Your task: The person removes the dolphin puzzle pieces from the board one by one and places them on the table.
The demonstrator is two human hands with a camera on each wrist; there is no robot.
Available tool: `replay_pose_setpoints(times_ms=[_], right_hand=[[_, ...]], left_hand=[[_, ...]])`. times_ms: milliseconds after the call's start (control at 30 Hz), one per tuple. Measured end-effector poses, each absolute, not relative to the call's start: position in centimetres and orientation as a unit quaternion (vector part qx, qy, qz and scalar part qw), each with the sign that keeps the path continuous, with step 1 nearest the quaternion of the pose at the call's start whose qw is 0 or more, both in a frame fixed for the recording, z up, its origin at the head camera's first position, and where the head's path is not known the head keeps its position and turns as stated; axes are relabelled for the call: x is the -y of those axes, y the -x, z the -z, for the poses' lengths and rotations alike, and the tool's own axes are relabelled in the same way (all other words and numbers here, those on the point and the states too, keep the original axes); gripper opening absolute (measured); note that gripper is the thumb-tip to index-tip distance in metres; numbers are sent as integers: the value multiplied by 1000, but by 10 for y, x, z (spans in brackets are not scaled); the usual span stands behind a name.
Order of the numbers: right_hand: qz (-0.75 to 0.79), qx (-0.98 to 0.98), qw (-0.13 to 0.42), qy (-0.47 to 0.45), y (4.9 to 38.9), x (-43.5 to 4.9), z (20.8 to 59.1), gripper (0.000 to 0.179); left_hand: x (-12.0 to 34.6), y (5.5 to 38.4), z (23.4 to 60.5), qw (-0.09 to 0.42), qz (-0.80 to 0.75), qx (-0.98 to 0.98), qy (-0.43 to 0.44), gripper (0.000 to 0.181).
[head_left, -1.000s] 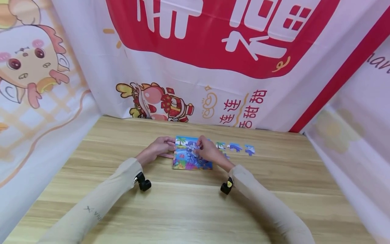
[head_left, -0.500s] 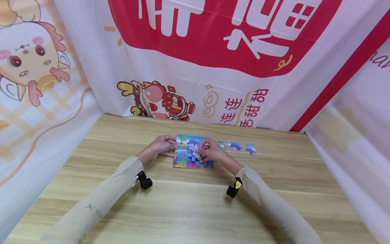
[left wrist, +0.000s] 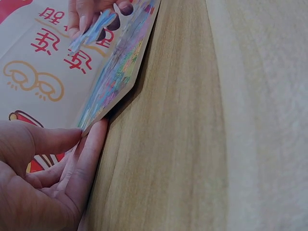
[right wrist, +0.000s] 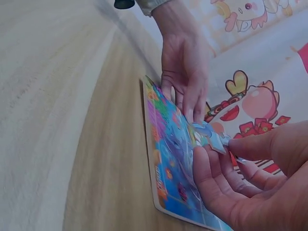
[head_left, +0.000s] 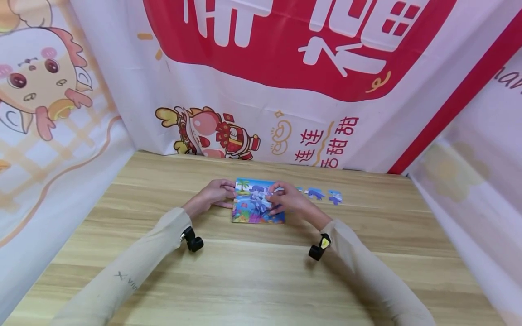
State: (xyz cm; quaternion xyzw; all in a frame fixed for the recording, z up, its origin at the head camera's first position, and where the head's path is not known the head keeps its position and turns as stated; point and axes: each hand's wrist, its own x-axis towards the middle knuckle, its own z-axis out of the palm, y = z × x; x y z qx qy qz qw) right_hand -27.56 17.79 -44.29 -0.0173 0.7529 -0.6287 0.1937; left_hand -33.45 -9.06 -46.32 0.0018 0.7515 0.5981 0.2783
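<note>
A jigsaw puzzle board point(head_left: 240, 217) with a bright sea picture lies on the table in the head view. At its left edge is my left hand point(head_left: 214, 194); in the left wrist view its thumb and a finger pinch the board's edge. Over the board's right half, my right hand point(head_left: 288, 199) pinches a light-blue puzzle piece point(right wrist: 214, 138) between thumb and fingers. That piece is tilted and held just above the board in the right wrist view. The fingers hide part of it and the picture below.
Loose puzzle pieces lie right of the board, among them a purple-blue one point(head_left: 316, 194) and a lighter one point(head_left: 335, 196). Another is mostly behind my right hand. A printed white-and-red cloth point(head_left: 261, 99) hangs behind the wooden table point(head_left: 244, 271).
My right hand has shifted a little to the right over the board, and its wrist has turned, with the puzzle piece still pinched. My left hand has stayed at the board's left edge.
</note>
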Motion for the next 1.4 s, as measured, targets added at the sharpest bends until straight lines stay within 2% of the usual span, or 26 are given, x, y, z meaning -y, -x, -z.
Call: replay_pose_setpoints(times_ms=[467,833,1100,1400], right_hand=[[634,-750,188,23,275,-231,438,25],[628,-757,181,5,261,-275,441,21],[582,-792,184,-8,256,-309,438,27],[503,-847,170,-10,253,-327,440,26]], left_hand=[[90,335,466,277,-600,-750,-1,49],[90,334,465,286,-598,-749,0,49],[90,333,465,285,-598,-749,4,50],[91,334,464,283,-597,-751,6,52]])
